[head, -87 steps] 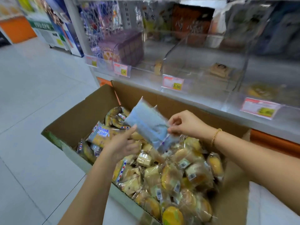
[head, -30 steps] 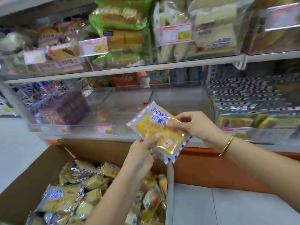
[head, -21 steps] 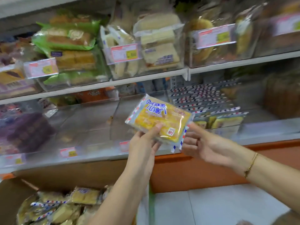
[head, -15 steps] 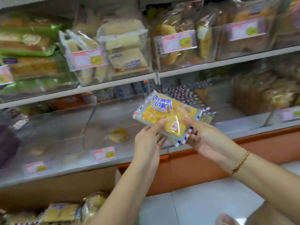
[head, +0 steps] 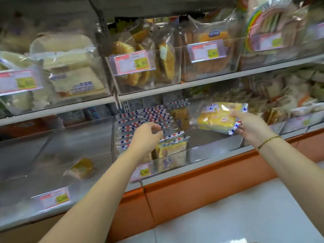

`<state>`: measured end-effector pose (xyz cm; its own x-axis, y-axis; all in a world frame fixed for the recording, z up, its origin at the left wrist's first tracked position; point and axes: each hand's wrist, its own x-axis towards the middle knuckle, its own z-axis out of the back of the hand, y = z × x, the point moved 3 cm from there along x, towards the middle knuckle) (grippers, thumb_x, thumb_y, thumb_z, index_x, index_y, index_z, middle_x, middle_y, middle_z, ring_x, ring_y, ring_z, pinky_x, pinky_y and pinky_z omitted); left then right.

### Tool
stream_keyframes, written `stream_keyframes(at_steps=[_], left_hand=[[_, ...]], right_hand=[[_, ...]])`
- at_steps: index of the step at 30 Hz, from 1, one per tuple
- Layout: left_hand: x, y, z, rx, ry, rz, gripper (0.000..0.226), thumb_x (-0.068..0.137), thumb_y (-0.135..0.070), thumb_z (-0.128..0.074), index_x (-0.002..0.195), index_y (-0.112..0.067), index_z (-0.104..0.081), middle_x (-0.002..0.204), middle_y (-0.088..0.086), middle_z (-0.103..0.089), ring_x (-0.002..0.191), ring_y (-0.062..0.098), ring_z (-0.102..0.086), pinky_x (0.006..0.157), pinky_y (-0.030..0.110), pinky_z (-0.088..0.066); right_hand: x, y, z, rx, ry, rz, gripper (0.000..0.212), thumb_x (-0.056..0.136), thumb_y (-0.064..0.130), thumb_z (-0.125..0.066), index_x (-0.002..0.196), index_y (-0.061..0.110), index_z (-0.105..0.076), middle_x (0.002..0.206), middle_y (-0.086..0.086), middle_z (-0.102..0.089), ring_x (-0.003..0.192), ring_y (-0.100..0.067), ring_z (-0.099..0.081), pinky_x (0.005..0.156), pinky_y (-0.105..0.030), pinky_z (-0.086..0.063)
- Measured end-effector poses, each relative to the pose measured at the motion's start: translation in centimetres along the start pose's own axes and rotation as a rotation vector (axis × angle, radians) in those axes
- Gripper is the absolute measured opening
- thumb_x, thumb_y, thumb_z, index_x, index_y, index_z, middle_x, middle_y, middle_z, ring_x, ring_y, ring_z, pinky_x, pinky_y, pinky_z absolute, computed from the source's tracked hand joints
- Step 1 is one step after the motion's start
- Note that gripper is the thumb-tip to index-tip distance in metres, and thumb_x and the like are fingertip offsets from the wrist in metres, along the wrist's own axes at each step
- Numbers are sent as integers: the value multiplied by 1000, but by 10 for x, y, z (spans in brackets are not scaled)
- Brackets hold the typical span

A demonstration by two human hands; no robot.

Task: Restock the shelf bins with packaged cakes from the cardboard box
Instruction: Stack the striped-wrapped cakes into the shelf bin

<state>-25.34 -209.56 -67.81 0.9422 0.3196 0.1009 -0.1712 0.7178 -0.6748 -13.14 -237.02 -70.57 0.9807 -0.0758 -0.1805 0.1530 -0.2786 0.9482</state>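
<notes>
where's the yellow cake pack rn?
Head view, centre-right: cake pack in the right hand, above the lower bin, right of the striped packs.

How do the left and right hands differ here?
The left hand holds nothing, fingers loosely curled over the striped packs in the bin; the right hand grips a yellow cake pack. The right wrist wears a bracelet; the left wrist is bare. Both reach toward the lower shelf.
</notes>
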Motion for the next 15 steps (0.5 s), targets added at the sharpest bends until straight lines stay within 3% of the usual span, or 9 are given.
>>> stream_keyframes(at_steps=[2,4,6,10,13,15], left_hand=[[16,-2,-5,144,64,-7,44,95,-34,-56,135,-16,-52,134,0,-56,120,17,-54,94,28,-42],[28,2,-9,271,122,-1,54,95,-40,-55,141,-14,-44,142,3,-50,126,20,-50,99,30,-41],[38,8,-12,361,159,10,59,94,-44,-54,143,-12,-41,143,6,-48,126,23,-49,99,31,-42],[53,24,-11,445,221,33,57,93,-49,-52,137,-13,-47,136,7,-54,118,23,-54,94,31,-46],[59,33,-10,467,274,38,62,92,-53,-52,141,-15,-45,137,4,-53,119,21,-53,93,28,-45],[61,37,-8,438,280,31,62,91,-54,-53,141,-19,-46,137,2,-54,119,18,-54,94,27,-45]], right_hand=[[29,-3,-4,-198,13,51,29,86,14,-69,113,7,-60,102,-12,-68,65,-14,-70,54,-23,-55],[57,-4,-16,-550,-4,158,35,84,24,-72,111,6,-61,107,-15,-67,84,-24,-67,77,-35,-56],[79,0,-39,-918,41,272,40,84,28,-71,113,4,-60,112,-18,-65,98,-33,-62,89,-41,-51],[108,-2,-107,-1487,417,445,51,86,29,-69,130,8,-54,121,-14,-60,99,-29,-60,78,-30,-48],[117,-7,-152,-1637,603,597,37,88,25,-67,120,8,-61,101,-6,-59,78,-18,-53,58,-23,-39],[126,-14,-174,-1670,672,635,34,87,22,-66,119,9,-63,100,-6,-59,79,-17,-49,55,-21,-33]])
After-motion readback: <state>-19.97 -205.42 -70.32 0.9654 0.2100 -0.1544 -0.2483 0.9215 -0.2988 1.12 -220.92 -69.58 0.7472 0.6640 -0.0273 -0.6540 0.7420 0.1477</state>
